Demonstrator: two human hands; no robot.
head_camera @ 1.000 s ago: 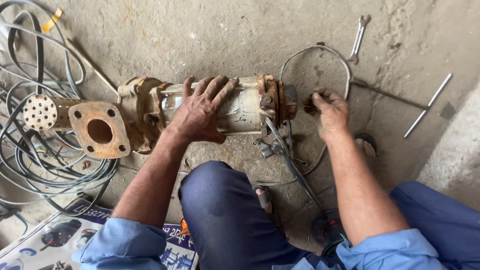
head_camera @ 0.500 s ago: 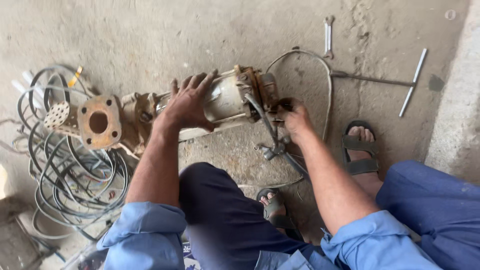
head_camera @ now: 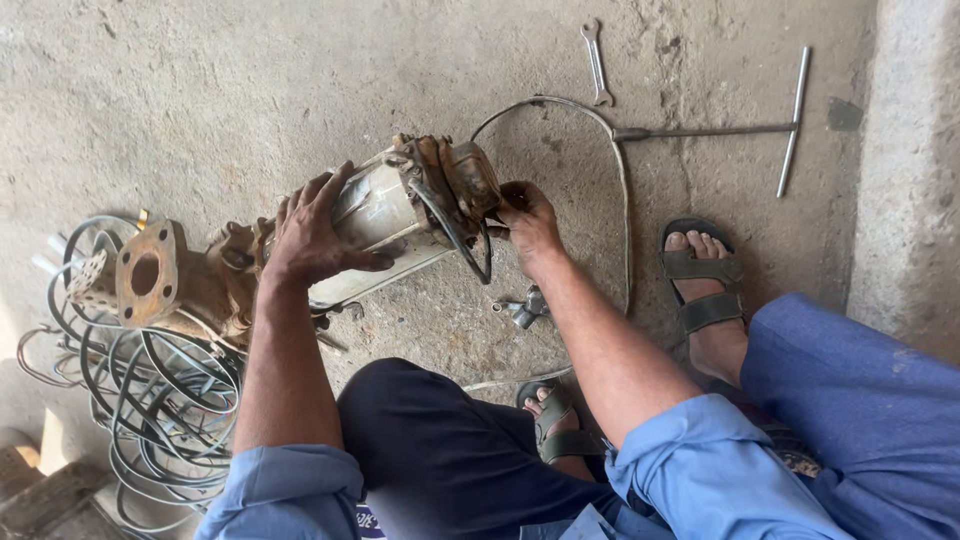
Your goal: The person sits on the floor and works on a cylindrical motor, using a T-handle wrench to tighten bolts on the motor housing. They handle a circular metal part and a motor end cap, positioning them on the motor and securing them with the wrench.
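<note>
Pump motor [head_camera: 385,215] now tilted up, left hand [head_camera: 310,235] grip across casing, right hand [head_camera: 528,222] grip closed on rusty end.

Right hand [head_camera: 528,222] fingertips hidden behind rusty pump [head_camera: 400,215] end. Left hand [head_camera: 315,235] covers part of its casing. Cable coil [head_camera: 150,400] cut off at left edge (bottom too); small fitting [head_camera: 522,310] too small to identify.

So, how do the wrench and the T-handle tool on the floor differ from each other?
The wrench is short and flat, with jaws at both ends; the T-handle tool is a long thin rod with a crossbar at its right end. The wrench lies almost straight up and down in the picture, while the T-handle tool's long rod lies across it. Both are grey metal and rest untouched on the concrete floor, beyond the hands.
</note>
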